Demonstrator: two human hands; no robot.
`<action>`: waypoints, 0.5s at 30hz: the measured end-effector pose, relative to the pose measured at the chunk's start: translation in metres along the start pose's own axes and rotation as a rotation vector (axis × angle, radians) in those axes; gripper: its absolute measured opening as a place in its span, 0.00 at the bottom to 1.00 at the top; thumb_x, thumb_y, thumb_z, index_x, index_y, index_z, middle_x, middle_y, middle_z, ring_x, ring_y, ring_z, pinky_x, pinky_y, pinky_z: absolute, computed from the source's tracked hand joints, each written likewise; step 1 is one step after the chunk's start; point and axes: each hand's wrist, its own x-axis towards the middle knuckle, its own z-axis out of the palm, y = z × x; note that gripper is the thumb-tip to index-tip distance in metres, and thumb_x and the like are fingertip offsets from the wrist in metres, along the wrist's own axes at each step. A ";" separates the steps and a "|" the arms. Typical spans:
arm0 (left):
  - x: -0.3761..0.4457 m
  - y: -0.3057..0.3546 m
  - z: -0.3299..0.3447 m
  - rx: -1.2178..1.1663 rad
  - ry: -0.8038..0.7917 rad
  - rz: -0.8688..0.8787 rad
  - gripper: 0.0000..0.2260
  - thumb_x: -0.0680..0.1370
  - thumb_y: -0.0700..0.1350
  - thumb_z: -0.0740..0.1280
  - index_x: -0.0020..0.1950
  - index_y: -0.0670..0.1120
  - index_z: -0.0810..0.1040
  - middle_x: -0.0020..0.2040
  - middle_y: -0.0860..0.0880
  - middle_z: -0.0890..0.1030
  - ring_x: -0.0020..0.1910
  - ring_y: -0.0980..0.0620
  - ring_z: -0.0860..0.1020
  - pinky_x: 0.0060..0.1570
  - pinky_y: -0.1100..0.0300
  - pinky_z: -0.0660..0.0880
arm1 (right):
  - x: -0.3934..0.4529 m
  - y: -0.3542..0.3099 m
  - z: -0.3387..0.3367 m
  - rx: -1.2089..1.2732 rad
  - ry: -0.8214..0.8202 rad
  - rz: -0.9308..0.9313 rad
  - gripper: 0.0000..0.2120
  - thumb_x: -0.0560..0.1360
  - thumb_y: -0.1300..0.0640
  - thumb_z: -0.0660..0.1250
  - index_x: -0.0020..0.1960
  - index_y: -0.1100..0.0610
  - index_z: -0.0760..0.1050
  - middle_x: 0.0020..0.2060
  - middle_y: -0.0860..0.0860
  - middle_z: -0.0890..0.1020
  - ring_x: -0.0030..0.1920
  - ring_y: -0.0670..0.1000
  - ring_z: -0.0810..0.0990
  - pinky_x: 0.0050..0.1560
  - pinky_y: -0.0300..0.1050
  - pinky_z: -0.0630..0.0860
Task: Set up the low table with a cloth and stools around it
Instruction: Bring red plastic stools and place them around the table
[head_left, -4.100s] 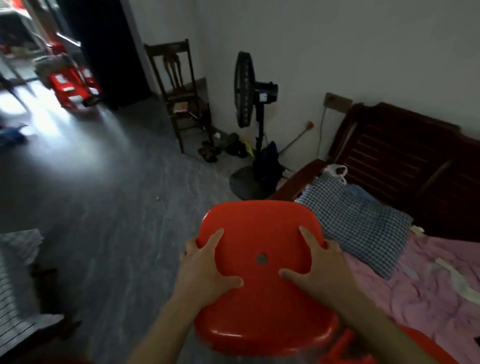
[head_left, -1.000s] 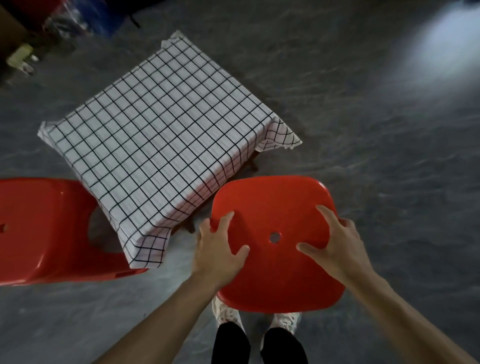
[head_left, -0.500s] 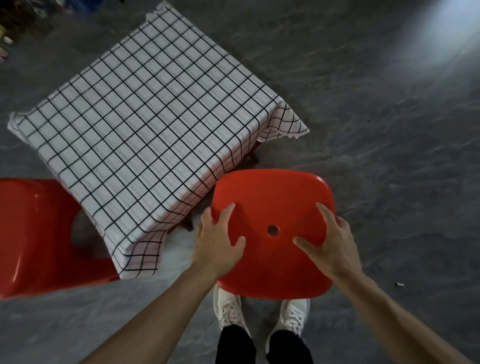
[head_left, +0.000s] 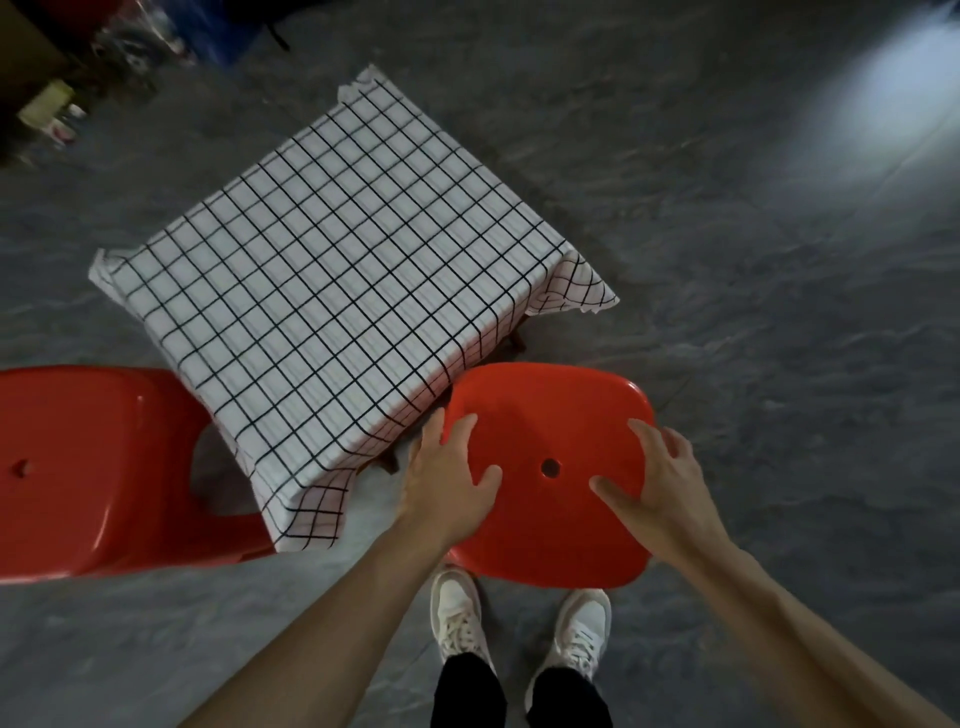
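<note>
A low table stands on the grey floor under a white cloth (head_left: 332, 291) with a black grid. A red plastic stool (head_left: 550, 431) with a round hole in its seat is right at the table's near right side. My left hand (head_left: 447, 483) grips the seat's left edge, thumb on top. My right hand (head_left: 660, 488) grips the right edge the same way. A second red stool (head_left: 93, 467) stands at the table's near left side. Whether the held stool touches the floor is hidden by its seat.
My two white shoes (head_left: 519, 634) stand just behind the held stool. Dim clutter, with a blue thing and small bottles (head_left: 52, 109), lies at the far left. A bright patch of light (head_left: 893, 88) falls on the floor at the far right.
Since 4.1 s ago I carried the stool from beside a bed over to the table. In the last second it has edged closer to the table's right side, both hands still holding it.
</note>
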 end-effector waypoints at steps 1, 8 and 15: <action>-0.007 0.005 -0.014 -0.007 0.016 -0.004 0.32 0.75 0.60 0.65 0.77 0.58 0.57 0.80 0.49 0.51 0.77 0.44 0.55 0.71 0.44 0.62 | -0.010 -0.010 -0.014 -0.012 -0.003 -0.022 0.42 0.70 0.39 0.71 0.76 0.44 0.53 0.75 0.54 0.59 0.71 0.59 0.66 0.64 0.64 0.72; -0.076 0.039 -0.132 -0.087 0.075 -0.001 0.30 0.75 0.61 0.65 0.75 0.53 0.64 0.76 0.48 0.62 0.74 0.45 0.61 0.71 0.44 0.64 | -0.094 -0.103 -0.100 -0.005 -0.015 -0.159 0.36 0.72 0.38 0.68 0.75 0.47 0.60 0.73 0.53 0.63 0.71 0.56 0.66 0.66 0.57 0.70; -0.163 0.037 -0.219 -0.185 0.217 0.011 0.25 0.76 0.57 0.67 0.70 0.50 0.71 0.71 0.48 0.70 0.70 0.47 0.66 0.69 0.51 0.66 | -0.183 -0.197 -0.122 0.060 -0.017 -0.338 0.36 0.72 0.41 0.70 0.75 0.48 0.61 0.71 0.52 0.67 0.71 0.55 0.66 0.71 0.56 0.66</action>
